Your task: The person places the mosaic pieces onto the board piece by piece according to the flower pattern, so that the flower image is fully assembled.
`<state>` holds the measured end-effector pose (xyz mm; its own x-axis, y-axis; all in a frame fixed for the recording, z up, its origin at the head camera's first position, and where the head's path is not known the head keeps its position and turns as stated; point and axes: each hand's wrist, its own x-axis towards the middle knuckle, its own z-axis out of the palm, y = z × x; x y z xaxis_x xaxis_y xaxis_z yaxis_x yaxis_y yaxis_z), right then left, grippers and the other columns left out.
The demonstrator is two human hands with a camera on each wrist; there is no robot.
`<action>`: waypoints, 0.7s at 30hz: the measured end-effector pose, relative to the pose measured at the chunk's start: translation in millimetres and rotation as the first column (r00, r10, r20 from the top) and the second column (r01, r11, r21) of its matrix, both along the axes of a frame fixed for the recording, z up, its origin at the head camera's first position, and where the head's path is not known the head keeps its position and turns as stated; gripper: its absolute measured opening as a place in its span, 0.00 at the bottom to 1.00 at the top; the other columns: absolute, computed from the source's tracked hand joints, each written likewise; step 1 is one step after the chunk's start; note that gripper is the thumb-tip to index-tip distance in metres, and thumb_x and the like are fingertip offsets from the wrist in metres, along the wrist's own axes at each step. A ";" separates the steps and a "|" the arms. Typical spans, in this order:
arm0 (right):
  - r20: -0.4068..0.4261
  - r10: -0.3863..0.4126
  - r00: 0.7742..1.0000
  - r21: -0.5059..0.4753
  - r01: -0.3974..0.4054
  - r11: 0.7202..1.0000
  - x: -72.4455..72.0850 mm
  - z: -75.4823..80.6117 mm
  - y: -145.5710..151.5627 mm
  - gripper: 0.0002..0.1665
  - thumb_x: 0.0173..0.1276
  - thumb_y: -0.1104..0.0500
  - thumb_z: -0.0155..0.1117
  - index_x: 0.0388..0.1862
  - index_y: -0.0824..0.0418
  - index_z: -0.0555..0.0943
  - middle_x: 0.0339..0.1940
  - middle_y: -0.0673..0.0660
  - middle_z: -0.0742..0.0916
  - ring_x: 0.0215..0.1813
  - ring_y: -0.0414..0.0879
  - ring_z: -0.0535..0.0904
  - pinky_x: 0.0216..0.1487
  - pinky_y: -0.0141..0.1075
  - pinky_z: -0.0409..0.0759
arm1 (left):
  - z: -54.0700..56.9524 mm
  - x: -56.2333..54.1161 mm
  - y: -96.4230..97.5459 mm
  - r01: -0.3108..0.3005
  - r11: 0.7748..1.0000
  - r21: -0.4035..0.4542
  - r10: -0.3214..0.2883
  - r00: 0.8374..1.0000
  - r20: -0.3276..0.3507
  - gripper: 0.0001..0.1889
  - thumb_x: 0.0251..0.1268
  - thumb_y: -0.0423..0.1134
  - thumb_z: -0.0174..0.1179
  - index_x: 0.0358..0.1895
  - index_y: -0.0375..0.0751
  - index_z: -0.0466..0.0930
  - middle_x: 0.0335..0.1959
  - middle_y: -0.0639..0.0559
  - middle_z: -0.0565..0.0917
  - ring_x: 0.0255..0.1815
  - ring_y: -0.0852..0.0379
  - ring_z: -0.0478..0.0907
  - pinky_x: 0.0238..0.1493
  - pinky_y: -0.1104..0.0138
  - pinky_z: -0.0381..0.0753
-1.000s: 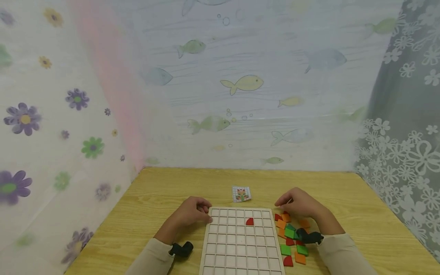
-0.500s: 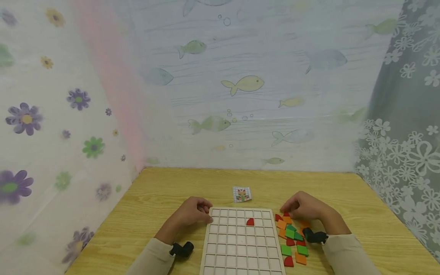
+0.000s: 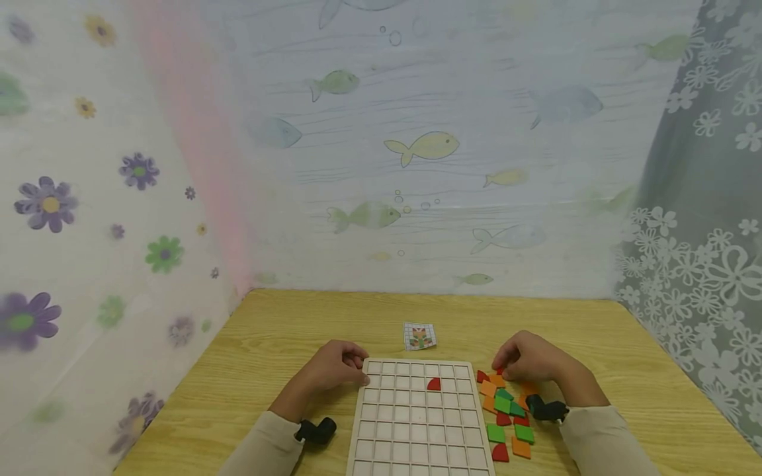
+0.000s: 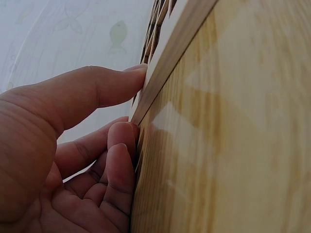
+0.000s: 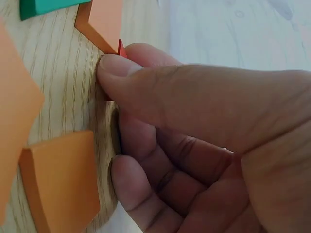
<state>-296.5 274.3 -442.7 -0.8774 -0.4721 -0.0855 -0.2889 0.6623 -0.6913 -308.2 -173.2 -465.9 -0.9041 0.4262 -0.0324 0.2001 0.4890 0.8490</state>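
Note:
My left hand (image 3: 335, 367) holds the far left corner of a wooden grid board (image 3: 401, 415). In the left wrist view the thumb presses the edge of the board (image 4: 163, 60), and the fingers curl beside its corner. One red quarter-round tile (image 3: 434, 384) lies in a cell of the board. To the right of the board, my right hand (image 3: 532, 358) pinches a small red tile (image 5: 121, 50) between thumb and forefinger, low over the table. The fingers cover most of that tile, so its shape cannot be told. An orange tile (image 5: 104, 22) touches or nearly touches the thumb tip.
Loose orange, green and red tiles, among them a green square (image 3: 495, 433), lie along the board's right side, partly under my right wrist. A small printed pattern card (image 3: 419, 336) lies beyond the board on the wooden table (image 3: 297, 317). Patterned curtains hang round the table.
My right hand has moved slightly right and closer to me, onto the far end of the tile pile, and now pinches a red tile. The left hand stays at the board's corner.

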 end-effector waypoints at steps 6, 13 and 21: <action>-0.005 -0.010 1.000 0.006 0.010 1.000 -0.2 -0.2 0.7 0.06 0.65 0.68 0.72 0.39 0.60 0.89 0.36 0.53 0.90 0.37 0.48 0.82 0.40 0.40 0.81 | 1.0 0.3 0.4 0.001 1.000 0.002 -0.001 1.000 0.007 0.23 0.56 0.37 0.78 0.55 0.36 0.84 0.41 0.48 0.82 0.39 0.54 0.76 0.41 0.64 0.79; -0.025 -0.037 0.999 0.026 0.038 0.999 0.9 1.8 -0.4 0.03 0.68 0.66 0.71 0.38 0.59 0.88 0.35 0.51 0.88 0.37 0.48 0.80 0.42 0.42 0.79 | 3.4 2.6 1.8 -0.005 1.000 0.008 0.005 1.000 0.013 0.24 0.55 0.36 0.78 0.55 0.35 0.84 0.42 0.45 0.82 0.38 0.54 0.76 0.41 0.64 0.79; -0.052 -0.140 0.989 0.102 0.145 0.984 2.9 3.9 -2.8 0.04 0.65 0.61 0.76 0.35 0.56 0.87 0.32 0.49 0.87 0.35 0.45 0.79 0.40 0.41 0.78 | 6.4 5.5 2.7 -0.008 1.000 0.025 0.007 1.000 0.023 0.24 0.55 0.34 0.78 0.56 0.33 0.83 0.42 0.44 0.82 0.38 0.54 0.75 0.41 0.63 0.78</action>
<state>-293.5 271.5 -438.8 -0.9390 -0.3326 -0.0874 -0.2156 0.7673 -0.6040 -302.8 -170.5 -459.4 -0.9063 0.4205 -0.0430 0.1766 0.4691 0.8653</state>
